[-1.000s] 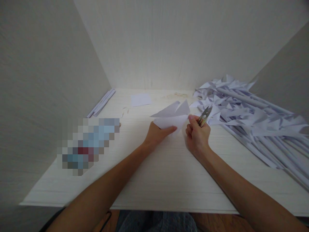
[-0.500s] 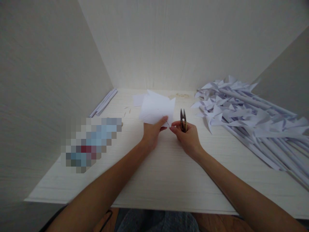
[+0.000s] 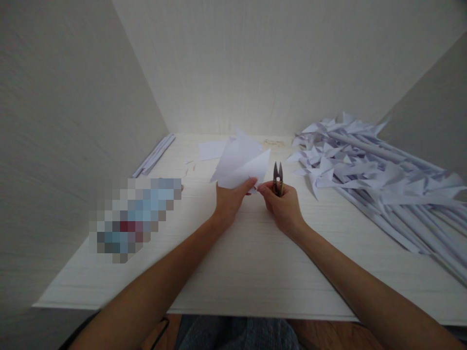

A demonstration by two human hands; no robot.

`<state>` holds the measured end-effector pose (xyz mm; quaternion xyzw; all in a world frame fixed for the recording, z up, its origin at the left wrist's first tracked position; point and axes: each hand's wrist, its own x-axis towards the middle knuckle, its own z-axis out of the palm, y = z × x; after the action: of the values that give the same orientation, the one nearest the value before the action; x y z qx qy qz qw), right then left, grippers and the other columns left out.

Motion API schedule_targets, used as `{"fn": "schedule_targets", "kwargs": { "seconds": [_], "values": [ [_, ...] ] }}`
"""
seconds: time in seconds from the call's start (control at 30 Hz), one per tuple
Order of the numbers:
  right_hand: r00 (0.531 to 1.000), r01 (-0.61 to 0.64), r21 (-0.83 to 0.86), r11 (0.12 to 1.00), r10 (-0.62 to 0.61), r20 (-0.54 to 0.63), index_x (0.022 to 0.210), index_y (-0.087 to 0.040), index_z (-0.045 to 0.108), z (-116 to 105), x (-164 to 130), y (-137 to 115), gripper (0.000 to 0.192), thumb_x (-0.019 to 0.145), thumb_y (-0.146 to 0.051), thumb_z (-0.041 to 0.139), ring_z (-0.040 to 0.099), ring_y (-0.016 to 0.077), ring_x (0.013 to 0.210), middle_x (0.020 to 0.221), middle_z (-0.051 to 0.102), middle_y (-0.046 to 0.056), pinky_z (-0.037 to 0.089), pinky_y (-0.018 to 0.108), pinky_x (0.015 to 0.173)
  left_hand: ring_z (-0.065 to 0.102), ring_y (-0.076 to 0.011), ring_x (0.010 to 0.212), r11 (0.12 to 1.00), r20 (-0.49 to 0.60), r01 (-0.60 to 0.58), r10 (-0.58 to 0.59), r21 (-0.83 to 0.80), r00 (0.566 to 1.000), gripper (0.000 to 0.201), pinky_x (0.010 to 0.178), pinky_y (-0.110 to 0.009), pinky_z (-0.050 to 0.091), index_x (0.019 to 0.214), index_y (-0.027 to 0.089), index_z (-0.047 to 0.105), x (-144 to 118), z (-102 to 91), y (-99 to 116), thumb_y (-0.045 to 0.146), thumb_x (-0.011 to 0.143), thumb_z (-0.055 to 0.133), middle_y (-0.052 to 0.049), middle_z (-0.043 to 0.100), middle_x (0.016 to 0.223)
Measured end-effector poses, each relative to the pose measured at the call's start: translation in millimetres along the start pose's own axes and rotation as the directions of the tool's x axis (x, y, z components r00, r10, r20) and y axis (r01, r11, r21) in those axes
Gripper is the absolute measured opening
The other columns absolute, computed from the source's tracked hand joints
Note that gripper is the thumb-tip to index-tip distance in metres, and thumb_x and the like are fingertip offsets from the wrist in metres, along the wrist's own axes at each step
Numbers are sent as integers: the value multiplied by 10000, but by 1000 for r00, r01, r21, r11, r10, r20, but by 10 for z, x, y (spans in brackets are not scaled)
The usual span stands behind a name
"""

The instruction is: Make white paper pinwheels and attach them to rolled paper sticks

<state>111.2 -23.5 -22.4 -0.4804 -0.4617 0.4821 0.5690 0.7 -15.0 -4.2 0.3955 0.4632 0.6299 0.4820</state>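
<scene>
My left hand (image 3: 232,197) is closed on a folded white paper piece (image 3: 237,163) with pointed corners, thumb on its near right edge. The paper is shaped like a pinwheel head. In my right hand (image 3: 282,206) a pair of thread snips (image 3: 278,179) is held, blades upward and parted. The thumb and fingertip of that hand are pinched together beside the paper's lower right corner, close to my left thumb. Whatever tiny thing lies in that pinch is too small to make out.
Finished-looking paper pinwheels on rolled sticks (image 3: 365,165) are heaped at the right. Rolled paper sticks (image 3: 155,154) lie by the left wall. Behind my left hand is a flat paper sheet (image 3: 209,150). A blurred-out object (image 3: 146,209) sits at the left.
The paper in my left hand has turned, and a folded flap now shows across it. A thin dark strand seen earlier between both hands is now mostly hidden.
</scene>
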Motion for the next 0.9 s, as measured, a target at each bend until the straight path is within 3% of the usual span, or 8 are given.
{"fn": "schedule_targets", "kwargs": {
  "seconds": [0.47,0.7,0.8,0.9],
  "values": [
    [997,-79,60,995,78,13,598,-168,519,5,-4,-50,265,563,-343,715,238,29,345,391,337,-106,131,205,338,594,-131,648,998,60,55,-53,-35,997,352,466,-192,444,818,160,639,0,-6,1,265,497,737,-28,669,764],
    [999,-39,40,998,38,22,603,-175,498,-22,5,4,274,584,-341,715,236,30,357,419,325,-105,142,200,338,570,-114,599,992,135,124,-124,12,983,197,459,-187,437,676,154,621,18,-24,-38,267,542,711,-23,648,704],
    [993,-35,74,997,27,114,656,-181,505,-8,-20,-32,308,657,-460,637,212,33,358,446,287,-106,127,198,338,531,-95,526,997,137,82,-82,3,987,171,450,-189,420,595,147,589,41,-33,-35,289,579,684,11,583,564],
    [960,-115,107,988,82,268,707,-180,514,15,-65,-78,380,731,-559,494,191,37,355,467,264,-102,118,198,338,534,-88,540,995,57,47,-42,-87,997,167,458,-181,412,608,152,572,84,-48,-2,288,597,667,29,562,559]
  ]
}}
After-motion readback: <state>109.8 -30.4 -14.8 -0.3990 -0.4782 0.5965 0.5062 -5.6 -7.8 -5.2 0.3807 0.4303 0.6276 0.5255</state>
